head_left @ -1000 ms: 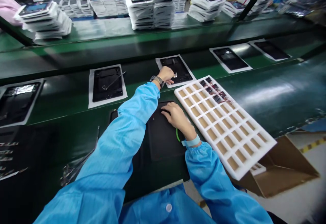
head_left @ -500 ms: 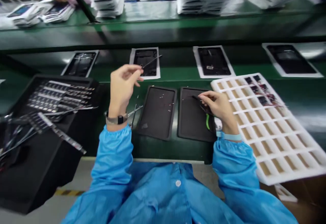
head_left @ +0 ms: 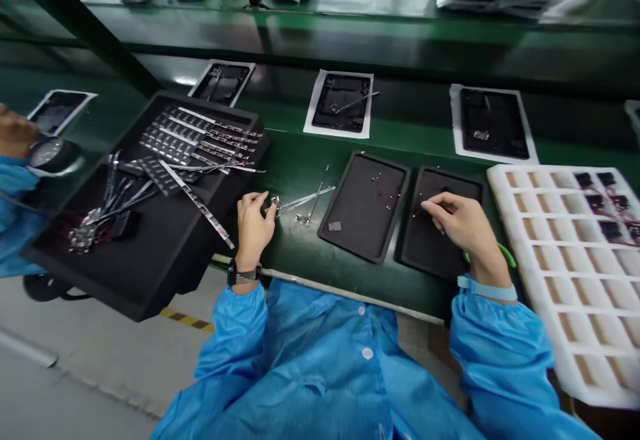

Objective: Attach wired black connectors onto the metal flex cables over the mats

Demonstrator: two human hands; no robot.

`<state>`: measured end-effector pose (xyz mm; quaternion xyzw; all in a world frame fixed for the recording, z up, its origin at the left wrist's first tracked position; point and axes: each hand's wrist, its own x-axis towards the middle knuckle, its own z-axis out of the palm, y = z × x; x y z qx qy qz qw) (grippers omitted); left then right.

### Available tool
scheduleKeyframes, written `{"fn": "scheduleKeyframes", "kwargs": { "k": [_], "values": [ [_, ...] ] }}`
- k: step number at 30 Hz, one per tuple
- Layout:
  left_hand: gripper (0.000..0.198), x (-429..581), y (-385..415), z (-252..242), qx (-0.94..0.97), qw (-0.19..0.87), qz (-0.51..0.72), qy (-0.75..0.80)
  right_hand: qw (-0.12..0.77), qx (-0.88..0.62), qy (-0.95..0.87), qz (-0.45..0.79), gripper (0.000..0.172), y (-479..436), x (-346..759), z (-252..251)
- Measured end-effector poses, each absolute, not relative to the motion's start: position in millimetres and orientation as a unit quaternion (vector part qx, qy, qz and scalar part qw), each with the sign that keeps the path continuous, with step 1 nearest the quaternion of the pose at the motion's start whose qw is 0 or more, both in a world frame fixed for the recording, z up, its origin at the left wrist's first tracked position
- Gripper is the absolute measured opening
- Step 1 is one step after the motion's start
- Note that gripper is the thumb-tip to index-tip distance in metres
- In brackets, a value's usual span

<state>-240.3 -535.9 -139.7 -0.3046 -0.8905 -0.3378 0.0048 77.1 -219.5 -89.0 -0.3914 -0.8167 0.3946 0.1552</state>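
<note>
My left hand [head_left: 254,228] rests low over the green bench, thumb and forefinger closed at the edge of a small circuit board [head_left: 276,204] with a flat ribbon cable [head_left: 306,197]. Just right of it lies a second little board [head_left: 303,219] with a thin dark cable. Above the right black tray [head_left: 425,247], my right hand [head_left: 457,223] is pinched closed, and what it holds is too small to make out. A bit of thin red wire shows near those fingertips. A green tool handle [head_left: 507,255] shows beside the right wrist.
The left black tray [head_left: 345,243] holds tiny parts and a small grey piece. A black foam box [head_left: 165,253] carries ribbon strips and boards. At right stands a white compartment tray [head_left: 545,270]. Tablet housings [head_left: 345,103] line the back. Another person's hand [head_left: 15,132] is far left.
My left hand has left the tablet housing, where a board with its cable now lies, and come down to another board. My right hand no longer shows the dark tool. The view has swung left.
</note>
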Motion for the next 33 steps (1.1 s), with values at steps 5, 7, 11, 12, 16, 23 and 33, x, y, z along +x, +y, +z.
{"fn": "scheduleKeyframes", "kwargs": {
  "k": [5, 7, 11, 12, 16, 23, 33],
  "values": [
    [0.015, -246, -533, -139, -0.283, -0.022, -0.379, -0.881, 0.155, -0.419, -0.814, 0.372, 0.050, -232, 79, -100],
    [0.014, -246, -531, -136, -0.254, -0.053, -0.442, -0.859, 0.161, -0.428, -0.816, 0.353, 0.049, -236, 81, -107],
    [0.015, -241, -524, -129, -0.214, -0.052, -0.561, -0.798, 0.167, -0.404, -0.866, 0.241, 0.050, -241, 85, -114],
    [0.016, -239, -522, -127, -0.207, -0.041, -0.583, -0.784, 0.158, -0.389, -0.881, 0.216, 0.050, -242, 87, -115],
    [0.024, -230, -512, -121, -0.175, -0.055, -0.655, -0.733, 0.100, -0.321, -0.927, 0.169, 0.040, -246, 92, -115],
    [0.028, -212, -501, -111, -0.188, -0.120, -0.669, -0.709, 0.070, -0.305, -0.931, 0.189, 0.028, -254, 99, -108],
    [0.030, -193, -484, -91, -0.209, -0.180, -0.685, -0.674, 0.120, -0.309, -0.862, 0.384, 0.023, -270, 90, -91]
  ]
}}
